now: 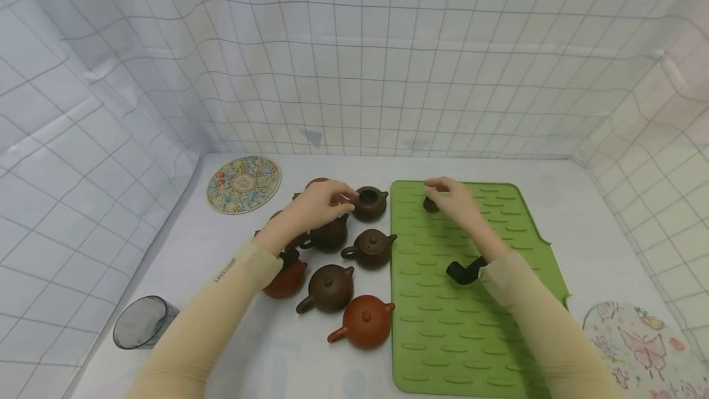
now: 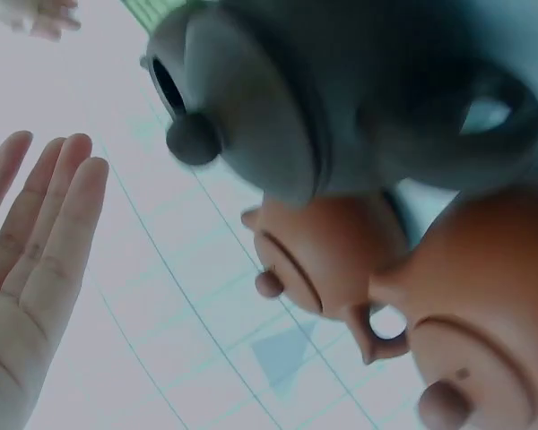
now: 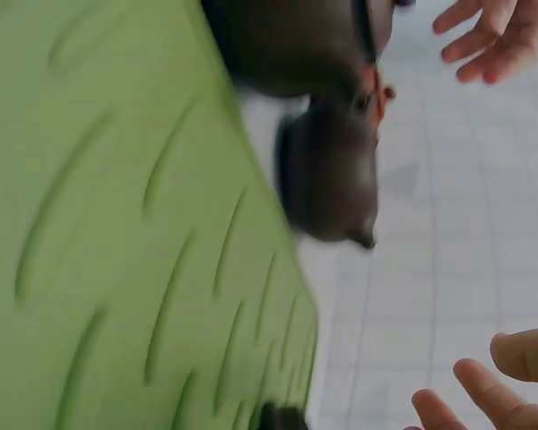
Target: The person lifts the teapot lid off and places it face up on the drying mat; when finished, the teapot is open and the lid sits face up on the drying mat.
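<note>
My left hand (image 1: pixel 323 203) reaches over a group of small clay teapots. Its fingertips are close to a dark brown teapot without a lid (image 1: pixel 370 207); whether they touch it I cannot tell. Seen from the left wrist, the fingers (image 2: pixel 52 210) are straight and hold nothing. Over the back of the green mat (image 1: pixel 421 337) is my right hand (image 1: pixel 453 203), beside a small dark lid (image 1: pixel 429 205) lying there. In the right wrist view its thumb and fingers are spread apart, with the dark lid (image 3: pixel 282 417) partly visible at the bottom edge.
Lidded teapots stand left of the mat: a brown one (image 1: pixel 373 249), a darker one (image 1: pixel 331 289), a red-orange one (image 1: pixel 368 324), and several partly under my left arm. Around them are a patterned round board (image 1: pixel 244 185), a clear glass (image 1: pixel 141 323) and a butterfly-printed round board (image 1: pixel 642 350).
</note>
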Demonstrator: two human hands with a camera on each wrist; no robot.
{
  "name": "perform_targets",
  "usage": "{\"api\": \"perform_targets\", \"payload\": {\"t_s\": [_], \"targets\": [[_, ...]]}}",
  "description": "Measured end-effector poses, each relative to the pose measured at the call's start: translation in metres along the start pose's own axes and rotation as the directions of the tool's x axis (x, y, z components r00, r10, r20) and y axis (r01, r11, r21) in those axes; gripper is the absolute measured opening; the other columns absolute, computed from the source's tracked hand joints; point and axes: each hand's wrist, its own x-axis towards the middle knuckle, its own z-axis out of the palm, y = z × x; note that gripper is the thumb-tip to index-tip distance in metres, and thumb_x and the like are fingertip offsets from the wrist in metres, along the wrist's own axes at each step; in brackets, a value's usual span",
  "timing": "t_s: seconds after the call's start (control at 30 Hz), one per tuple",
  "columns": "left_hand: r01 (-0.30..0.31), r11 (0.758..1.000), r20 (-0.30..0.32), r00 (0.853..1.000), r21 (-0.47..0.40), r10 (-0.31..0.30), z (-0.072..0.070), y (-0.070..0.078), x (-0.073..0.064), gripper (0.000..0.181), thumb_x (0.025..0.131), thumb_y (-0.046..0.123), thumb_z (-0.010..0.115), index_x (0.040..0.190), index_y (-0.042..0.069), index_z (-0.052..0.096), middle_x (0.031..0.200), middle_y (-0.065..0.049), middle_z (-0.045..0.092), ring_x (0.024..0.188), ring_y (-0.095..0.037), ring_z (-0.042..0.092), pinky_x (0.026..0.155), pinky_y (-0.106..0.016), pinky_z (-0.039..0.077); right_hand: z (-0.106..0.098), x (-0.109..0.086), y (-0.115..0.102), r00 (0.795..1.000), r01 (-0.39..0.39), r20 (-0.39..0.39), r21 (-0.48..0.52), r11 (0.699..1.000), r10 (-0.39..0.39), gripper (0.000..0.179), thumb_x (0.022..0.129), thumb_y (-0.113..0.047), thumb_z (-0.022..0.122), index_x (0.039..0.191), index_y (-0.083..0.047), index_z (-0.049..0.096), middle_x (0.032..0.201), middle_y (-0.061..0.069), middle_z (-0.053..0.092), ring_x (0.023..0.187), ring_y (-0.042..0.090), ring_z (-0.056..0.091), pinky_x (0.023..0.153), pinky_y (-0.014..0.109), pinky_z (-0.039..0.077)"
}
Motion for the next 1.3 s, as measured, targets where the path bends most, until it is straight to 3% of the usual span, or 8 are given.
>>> {"api": "perform_targets", "payload": {"t_s": [0.2, 0.43, 0.63, 0.8, 0.9, 1.1, 1.3], "targets": [[-0.027, 0.999, 0.043, 0.999, -0.020, 0.027, 0.016, 0.002, -0.025, 0.032, 0.096, 0.017, 0.066, 0.126, 0.007, 0.065, 0.123, -0.010, 0.068, 0.108, -0.022, 0.067, 0.088, -0.038, 0.055, 0.017, -0.014, -0.025, 0.992, 0.105, 0.061, 0.087, 0.991, -0.111, 0.034, 0.102, -0.021, 0.055, 0.131, -0.005, 0.061, 0.131, 0.017, 0.063, 0.116, 0.033, 0.060, 0.090, 0.045, 0.052], [-0.052, 0.998, 0.043, 0.998, -0.047, 0.054, 0.032, 0.003, -0.034, 0.032, 0.093, 0.013, 0.069, 0.123, 0.002, 0.064, 0.119, -0.015, 0.068, 0.102, -0.023, 0.068, 0.084, -0.034, 0.057, 0.039, -0.028, -0.035, 0.968, 0.140, 0.184, 0.176, 0.975, -0.172, 0.032, 0.099, -0.021, 0.060, 0.127, -0.007, 0.065, 0.132, 0.014, 0.063, 0.120, 0.033, 0.061, 0.097, 0.044, 0.053], [0.021, 0.997, 0.066, 0.998, -0.076, -0.016, 0.046, 0.004, -0.034, 0.038, 0.093, 0.016, 0.070, 0.127, 0.003, 0.062, 0.122, -0.014, 0.066, 0.105, -0.024, 0.068, 0.086, -0.034, 0.057, 0.057, -0.032, -0.033, 0.930, 0.239, 0.229, 0.213, 0.947, -0.286, 0.028, 0.097, -0.015, 0.062, 0.121, -0.002, 0.066, 0.125, 0.016, 0.066, 0.118, 0.033, 0.063, 0.097, 0.041, 0.053], [0.062, 0.996, 0.083, 0.995, -0.060, -0.057, 0.054, 0.002, -0.033, 0.042, 0.092, 0.016, 0.070, 0.131, 0.005, 0.059, 0.122, -0.012, 0.066, 0.106, -0.024, 0.068, 0.087, -0.035, 0.057, 0.067, -0.033, -0.033, 0.902, 0.331, 0.225, 0.184, 0.925, -0.368, 0.022, 0.092, -0.011, 0.068, 0.112, -0.002, 0.071, 0.116, 0.014, 0.069, 0.113, 0.030, 0.065, 0.096, 0.038, 0.054], [0.063, 0.997, 0.084, 0.995, -0.047, -0.059, 0.056, 0.000, -0.033, 0.042, 0.092, 0.016, 0.071, 0.131, 0.005, 0.060, 0.122, -0.012, 0.066, 0.106, -0.024, 0.068, 0.086, -0.035, 0.057, 0.071, -0.033, -0.034, 0.895, 0.354, 0.222, 0.172, 0.919, -0.386, 0.019, 0.090, -0.008, 0.071, 0.109, -0.003, 0.072, 0.114, 0.013, 0.070, 0.110, 0.028, 0.065, 0.094, 0.038, 0.055], [0.049, 0.999, 0.071, 0.996, -0.024, -0.047, 0.060, -0.003, -0.033, 0.041, 0.091, 0.014, 0.071, 0.130, 0.005, 0.061, 0.122, -0.012, 0.065, 0.103, -0.024, 0.068, 0.085, -0.035, 0.057, 0.075, -0.034, -0.035, 0.895, 0.386, 0.208, 0.084, 0.919, -0.395, 0.016, 0.088, -0.010, 0.074, 0.104, -0.007, 0.073, 0.114, 0.009, 0.070, 0.109, 0.025, 0.066, 0.094, 0.037, 0.055], [0.070, 0.996, 0.039, 0.997, -0.057, -0.068, 0.063, -0.006, -0.033, 0.038, 0.091, 0.010, 0.071, 0.128, 0.007, 0.063, 0.119, -0.012, 0.067, 0.096, -0.020, 0.069, 0.078, -0.030, 0.057, 0.076, -0.035, -0.038, 0.896, 0.404, 0.207, -0.016, 0.915, -0.392, 0.017, 0.087, -0.014, 0.075, 0.103, -0.009, 0.072, 0.115, 0.007, 0.071, 0.109, 0.024, 0.066, 0.093, 0.037, 0.055]]}}
